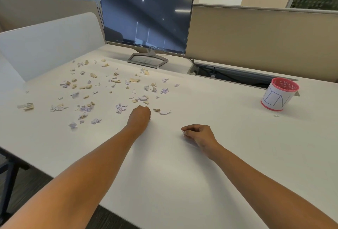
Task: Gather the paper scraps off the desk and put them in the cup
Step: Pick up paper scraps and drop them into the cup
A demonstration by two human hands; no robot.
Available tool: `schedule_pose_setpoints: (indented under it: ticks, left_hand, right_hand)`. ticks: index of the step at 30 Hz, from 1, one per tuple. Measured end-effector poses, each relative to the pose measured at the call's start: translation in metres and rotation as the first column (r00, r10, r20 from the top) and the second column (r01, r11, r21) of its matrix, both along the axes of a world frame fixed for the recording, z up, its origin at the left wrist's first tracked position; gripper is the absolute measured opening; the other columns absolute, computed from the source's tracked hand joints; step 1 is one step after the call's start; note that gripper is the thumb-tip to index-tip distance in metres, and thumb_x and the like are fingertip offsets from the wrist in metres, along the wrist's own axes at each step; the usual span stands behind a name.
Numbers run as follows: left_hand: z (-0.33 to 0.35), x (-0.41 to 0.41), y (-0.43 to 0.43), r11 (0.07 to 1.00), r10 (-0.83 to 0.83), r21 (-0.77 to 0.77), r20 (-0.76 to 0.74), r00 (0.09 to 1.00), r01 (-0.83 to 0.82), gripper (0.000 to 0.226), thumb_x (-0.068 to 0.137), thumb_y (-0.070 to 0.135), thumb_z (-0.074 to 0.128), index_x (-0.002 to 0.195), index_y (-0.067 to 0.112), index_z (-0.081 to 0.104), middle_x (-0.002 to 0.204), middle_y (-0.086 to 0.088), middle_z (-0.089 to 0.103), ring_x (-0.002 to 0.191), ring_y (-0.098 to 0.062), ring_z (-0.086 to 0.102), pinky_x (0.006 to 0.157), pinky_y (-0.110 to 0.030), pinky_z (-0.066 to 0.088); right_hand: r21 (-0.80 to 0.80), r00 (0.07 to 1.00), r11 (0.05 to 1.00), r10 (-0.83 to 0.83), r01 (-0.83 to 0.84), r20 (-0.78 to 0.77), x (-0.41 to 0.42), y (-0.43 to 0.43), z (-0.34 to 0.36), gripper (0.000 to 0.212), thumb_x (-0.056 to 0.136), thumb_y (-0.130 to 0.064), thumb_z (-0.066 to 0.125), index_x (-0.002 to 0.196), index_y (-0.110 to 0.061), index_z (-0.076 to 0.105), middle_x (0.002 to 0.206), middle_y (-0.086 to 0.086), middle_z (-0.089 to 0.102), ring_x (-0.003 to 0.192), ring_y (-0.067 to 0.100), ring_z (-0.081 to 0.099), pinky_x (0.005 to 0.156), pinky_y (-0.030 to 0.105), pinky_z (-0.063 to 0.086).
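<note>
Several torn paper scraps [86,89], tan and pale purple, lie scattered over the left and middle of the white desk [164,164]. My left hand [140,117] is curled into a fist on the desk among the nearest scraps; what it holds is hidden. A tan and white scrap [162,111] lies just right of it. My right hand [198,134] pinches a small white scrap [183,133] between thumb and fingers, just above the desk. The pink cup [279,94], wrapped in a white label, stands at the far right with scraps inside.
A dark monitor [146,15] on a stand sits at the back centre. An open cable tray [228,74] runs along the back right. Partition walls [256,33] border the desk. One tiny scrap [276,115] lies by the cup.
</note>
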State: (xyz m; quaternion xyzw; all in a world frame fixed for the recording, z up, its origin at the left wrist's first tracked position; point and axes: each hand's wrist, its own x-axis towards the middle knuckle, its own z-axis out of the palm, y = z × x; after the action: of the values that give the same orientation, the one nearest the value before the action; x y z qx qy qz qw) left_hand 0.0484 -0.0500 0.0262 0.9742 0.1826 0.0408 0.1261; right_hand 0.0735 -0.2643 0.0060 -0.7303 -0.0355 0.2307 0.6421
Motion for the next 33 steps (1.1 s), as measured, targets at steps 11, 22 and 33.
schedule_pose_setpoints:
  ticks: [11,22,33]
  left_hand:
    - [0.007,0.025,-0.043,0.984,-0.179,0.003,-0.003,0.984,0.179,0.024,0.085,0.001,0.047,0.09,0.002,0.07,0.098,-0.012,0.071,0.093,-0.028,0.063,0.075,-0.027,0.045]
    - [0.031,0.097,-0.157,0.913,-0.332,-0.243,0.024,0.943,0.327,0.017,0.086,0.008,0.061,0.097,0.002,0.072,0.096,-0.016,0.073,0.09,-0.028,0.068,0.083,-0.028,0.051]
    - [0.082,0.201,-0.282,0.784,-0.408,-0.435,0.177,0.896,0.443,0.019,0.084,0.014,0.066,0.098,0.0,0.071,0.092,-0.018,0.073,0.081,-0.026,0.072,0.081,-0.029,0.056]
  right_hand:
    - [-0.049,0.996,0.996,-0.077,0.08,0.051,0.025,-0.034,0.009,0.02,0.083,-0.003,0.062,0.075,-0.019,0.071,0.09,0.002,0.07,0.081,0.015,0.066,0.087,0.024,0.048]
    - [-0.068,0.964,0.966,-0.24,0.248,0.114,0.068,-0.112,0.025,0.02,0.08,0.002,0.063,0.076,-0.015,0.071,0.091,0.006,0.071,0.081,0.017,0.067,0.095,0.028,0.05]
    - [-0.198,0.796,0.798,-0.476,0.57,0.374,0.152,-0.19,0.079,0.024,0.084,-0.016,0.067,0.107,-0.01,0.068,0.115,0.006,0.058,0.107,0.024,0.049,0.093,0.034,0.044]
